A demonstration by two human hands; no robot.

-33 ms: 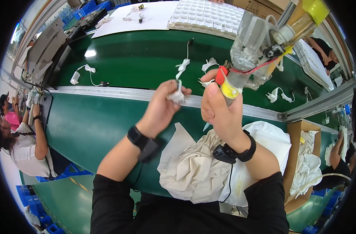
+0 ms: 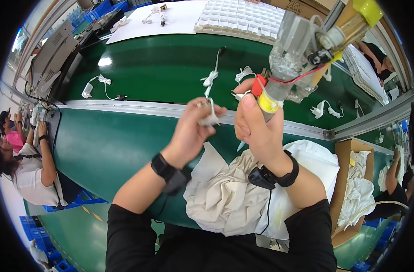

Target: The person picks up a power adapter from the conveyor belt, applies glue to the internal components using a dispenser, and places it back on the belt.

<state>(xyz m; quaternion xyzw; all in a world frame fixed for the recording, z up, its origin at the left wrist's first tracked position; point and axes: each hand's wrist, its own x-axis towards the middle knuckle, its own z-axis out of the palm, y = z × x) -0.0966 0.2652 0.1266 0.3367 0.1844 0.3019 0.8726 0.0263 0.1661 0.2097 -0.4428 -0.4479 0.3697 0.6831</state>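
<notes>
My left hand [image 2: 188,129] pinches a small white power adapter [image 2: 209,119], slightly smeared by motion. Its bundled white cord [image 2: 210,79] stretches away over the far green surface to a black end. My right hand [image 2: 259,127] is wrapped round the lower part of a hanging tool [image 2: 279,75], a grey tube with yellow tape, clear wrapping and a red wire. A red part [image 2: 258,86] sits by my right index finger. Just left of it, a white plug with prongs [image 2: 240,95] shows; I cannot tell if my fingers hold it. A pale pointed tip [image 2: 241,145] shows below this hand.
A metal rail [image 2: 139,109] crosses the green bench. White corded adapters [image 2: 88,89] lie beyond it, with a white tray [image 2: 238,20] behind. Crumpled cream cloth [image 2: 229,195] lies before me. Right of it stands a cardboard box [image 2: 340,181]. A person [image 2: 32,177] sits at left.
My left hand has shifted slightly right and down with the adapter, and the cord has swung a little. My right hand and the hanging tool are nearly still.
</notes>
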